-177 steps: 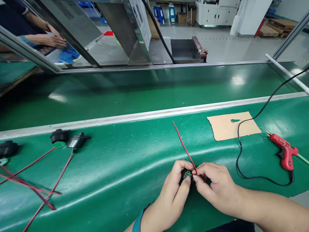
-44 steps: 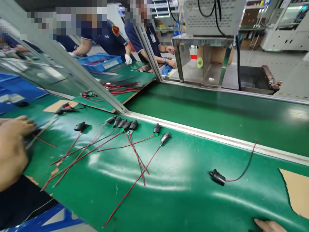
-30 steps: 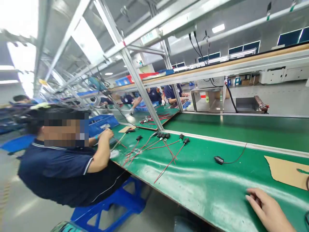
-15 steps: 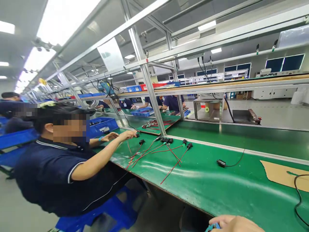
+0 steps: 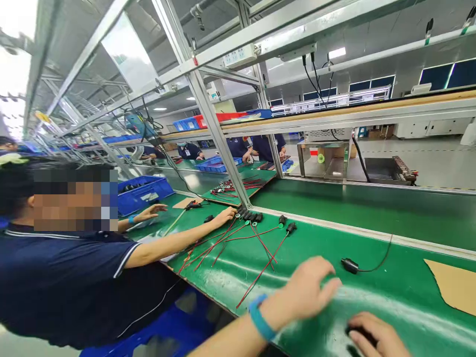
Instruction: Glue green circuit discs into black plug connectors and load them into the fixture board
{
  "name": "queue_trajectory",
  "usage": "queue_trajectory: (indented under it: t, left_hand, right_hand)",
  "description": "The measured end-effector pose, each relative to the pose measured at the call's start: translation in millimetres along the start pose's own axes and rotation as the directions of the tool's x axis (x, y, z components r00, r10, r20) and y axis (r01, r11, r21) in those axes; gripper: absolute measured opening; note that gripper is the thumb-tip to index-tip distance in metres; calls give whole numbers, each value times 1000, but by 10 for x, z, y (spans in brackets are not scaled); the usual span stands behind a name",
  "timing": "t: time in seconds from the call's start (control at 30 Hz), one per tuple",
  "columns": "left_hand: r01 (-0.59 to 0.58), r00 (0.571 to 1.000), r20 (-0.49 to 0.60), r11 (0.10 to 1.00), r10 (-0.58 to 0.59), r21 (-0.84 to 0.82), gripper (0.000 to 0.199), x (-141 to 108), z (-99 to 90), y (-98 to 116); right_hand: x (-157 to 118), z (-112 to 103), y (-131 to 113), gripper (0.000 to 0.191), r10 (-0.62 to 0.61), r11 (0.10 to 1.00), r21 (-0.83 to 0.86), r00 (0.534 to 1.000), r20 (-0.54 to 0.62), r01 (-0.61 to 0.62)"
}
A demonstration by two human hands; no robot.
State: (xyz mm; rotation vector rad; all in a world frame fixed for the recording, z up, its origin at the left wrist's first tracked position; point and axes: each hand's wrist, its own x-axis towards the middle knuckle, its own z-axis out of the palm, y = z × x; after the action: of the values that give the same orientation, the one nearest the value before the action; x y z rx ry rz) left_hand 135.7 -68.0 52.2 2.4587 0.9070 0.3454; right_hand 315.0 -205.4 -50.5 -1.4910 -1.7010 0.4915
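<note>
My left hand (image 5: 312,287), with a blue wristband (image 5: 262,317) on its wrist, hovers over the green work surface. Its thumb and fingers are apart and hold nothing. The closest thing to it is a black cylindrical connector (image 5: 350,266) with a thin dark wire, lying just to its right. At the bottom edge, my right hand (image 5: 379,336) is curled round a small black part (image 5: 362,335), mostly hidden by the fingers. Farther left, several black connectors with red wires (image 5: 256,217) lie spread out.
A co-worker (image 5: 67,267) sits at left, one hand (image 5: 225,217) at the black connectors. An aluminium post (image 5: 223,139) rises from the bench. Cardboard (image 5: 453,282) lies at right, a blue bin (image 5: 145,193) beyond the co-worker. Other people work behind.
My view has shifted. My left hand has come out over the bench with fingers spread, and my right hand now shows too. The co-worker's hand has moved right to the connectors.
</note>
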Motion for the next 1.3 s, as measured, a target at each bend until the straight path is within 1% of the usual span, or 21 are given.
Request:
queue_trajectory:
  t: [0.03,0.1,0.2,0.27,0.37,0.43,0.47,0.53,0.57,0.63,0.67,0.73,0.8,0.87,0.93,1.0,1.07,1.13,1.2,1.23,1.3]
  left_hand:
    - [65,997,-32,996,-64,54,34,214,-144,-212]
    - [205,977,-79,971,-196,122,36,633,-355,-649]
    - [383,921,-123,915,-369,128,41,1098,-477,-1188]
    - [463,883,-126,884,-453,64,40,1259,-482,-1408]
    - [517,845,-91,849,-526,-107,36,1324,-452,-1532]
    - [518,838,-46,818,-544,-251,33,1293,-400,-1489]
    - [509,839,-17,796,-544,-327,32,1261,-355,-1429]
    - [475,852,45,735,-521,-484,30,1170,-223,-1227]
    - [446,864,70,695,-498,-564,31,1111,-140,-1088]
    - [362,897,92,598,-433,-715,34,976,34,-758]
    - [311,914,89,542,-396,-780,35,905,116,-582]
    - [224,939,78,424,-334,-877,39,771,257,-254]
    - [161,952,67,300,-299,-940,43,663,381,0]
    - [126,953,65,192,-297,-973,46,575,508,152]
    - [139,951,105,99,-290,-985,53,483,642,209]
    - [212,950,195,46,-246,-976,60,363,762,205]
    - [311,937,301,34,-177,-950,55,215,841,183]
    - [399,914,391,65,-111,-915,44,62,872,175]
    - [459,889,455,121,-60,-880,42,-68,880,185]
    - [468,883,465,162,-63,-869,44,-121,887,192]
    - [441,898,414,270,-152,-856,52,-203,917,206]
  right_hand:
    - [72,-63,146,38,19,999,-29,1000,20,-19]
    - [215,-124,420,38,67,993,-102,997,26,-64]
    - [423,-84,720,38,84,985,-154,996,7,-82]
    - [555,-31,818,38,77,985,-155,997,-7,-77]
    - [727,7,798,38,86,990,-105,996,-36,-89]
    - [809,-4,680,40,139,990,-7,990,-38,-140]
    - [838,-17,596,43,188,980,69,982,-21,-187]
    - [871,-57,396,54,290,926,238,956,42,-292]
    - [878,-85,290,60,332,884,322,940,80,-339]
    - [877,-164,94,71,353,825,433,929,108,-364]
    - [869,-218,12,74,341,799,483,931,128,-359]
    - [835,-357,-110,74,288,755,550,934,211,-357]
    - [770,-528,-174,67,277,733,554,917,287,-395]
    - [685,-719,-199,56,339,741,499,891,302,-450]
    - [611,-916,-212,43,400,764,423,872,281,-486]
    - [576,-1098,-241,32,423,802,324,860,286,-502]
    - [595,-1240,-300,22,406,846,215,851,334,-488]
    - [652,-1324,-385,15,360,892,114,841,403,-437]
    - [714,-1347,-477,13,310,933,26,835,455,-360]
    - [735,-1340,-518,14,290,947,-14,833,471,-322]
    - [744,-1297,-577,17,264,963,-88,834,485,-254]
